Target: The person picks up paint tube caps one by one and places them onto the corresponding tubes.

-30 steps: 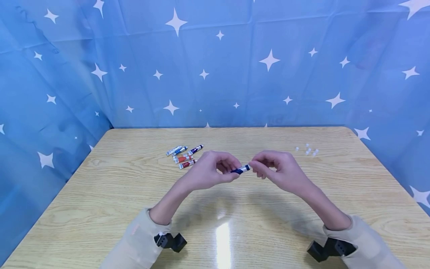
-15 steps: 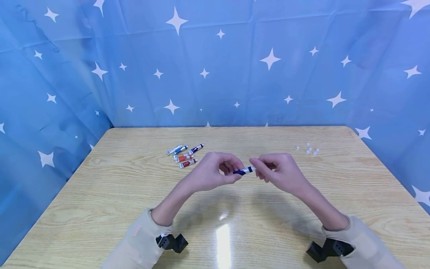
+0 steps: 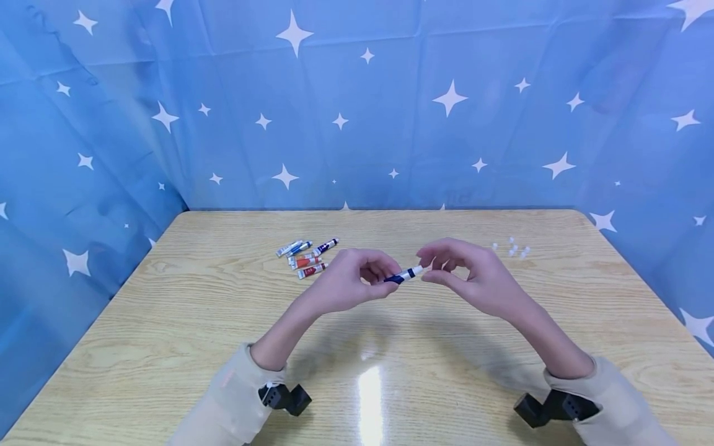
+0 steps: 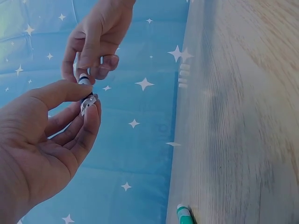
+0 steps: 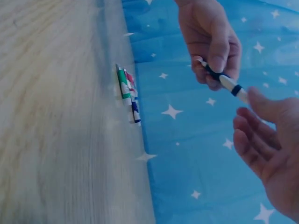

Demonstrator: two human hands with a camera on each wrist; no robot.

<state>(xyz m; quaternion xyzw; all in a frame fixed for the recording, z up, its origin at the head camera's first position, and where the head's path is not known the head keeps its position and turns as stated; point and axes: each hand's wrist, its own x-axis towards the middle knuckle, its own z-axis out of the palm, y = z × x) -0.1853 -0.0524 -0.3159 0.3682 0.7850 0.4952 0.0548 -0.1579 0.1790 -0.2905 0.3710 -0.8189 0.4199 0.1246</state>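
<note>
My left hand [image 3: 357, 280] pinches a small paint tube [image 3: 403, 275] between thumb and fingers. It has a dark blue and white body, a dark band and a white cap pointing right. In the left wrist view, the tube's silvery crimped end [image 4: 88, 105] sticks out from under the thumb. My right hand [image 3: 474, 275] is at the cap end, thumb and index finger spread on either side of the white cap [image 3: 418, 269]. The right wrist view has the thumb close by the cap, the other fingers loosely bent below. Both hands are raised above the table.
Several more paint tubes, among them a red one [image 3: 311, 271], an orange one [image 3: 307, 262] and a dark purple one [image 3: 326, 246], lie at the table's back left. Several small white caps [image 3: 513, 248] lie at the back right. A starry blue cloth [image 3: 357, 148] hangs behind the wooden table [image 3: 167, 322].
The right hand's thumb and index finger were together at the cap and are now spread apart, and the hand has risen slightly. The left hand keeps the tube, its cap end tipped up slightly.
</note>
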